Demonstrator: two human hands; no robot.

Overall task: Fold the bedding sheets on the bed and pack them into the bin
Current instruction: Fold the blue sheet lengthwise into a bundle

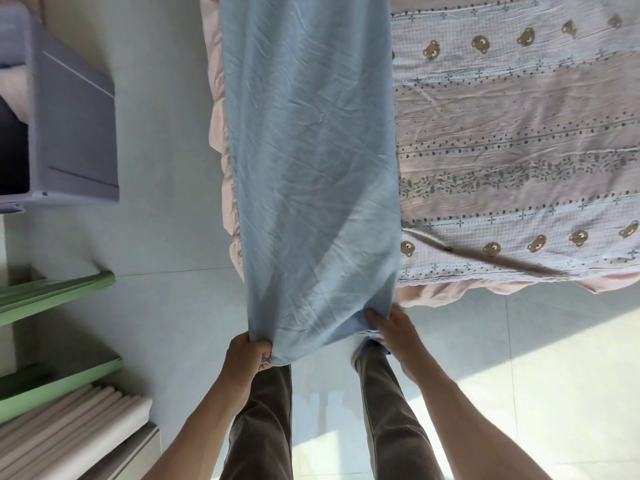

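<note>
A light blue sheet [311, 150], folded into a long strip, lies along the left edge of the bed and hangs over its near end. My left hand [247, 356] grips the strip's near left corner. My right hand [394, 332] pinches the near right corner. Both corners are lifted just off the bed's end, above my legs. The bed is covered by a pink and pale blue cover with bears and dots [519, 140]. A grey-purple bin [74, 129] stands on the floor at the upper left, its opening mostly cut off by the frame edge.
A green shelf unit [59, 296] with rolled pale material stands at the lower left. Pale tiled floor [166, 168] separates the bin from the bed. Sunlight falls on the floor at the lower right. A pink frill [221, 133] hangs along the bed's left side.
</note>
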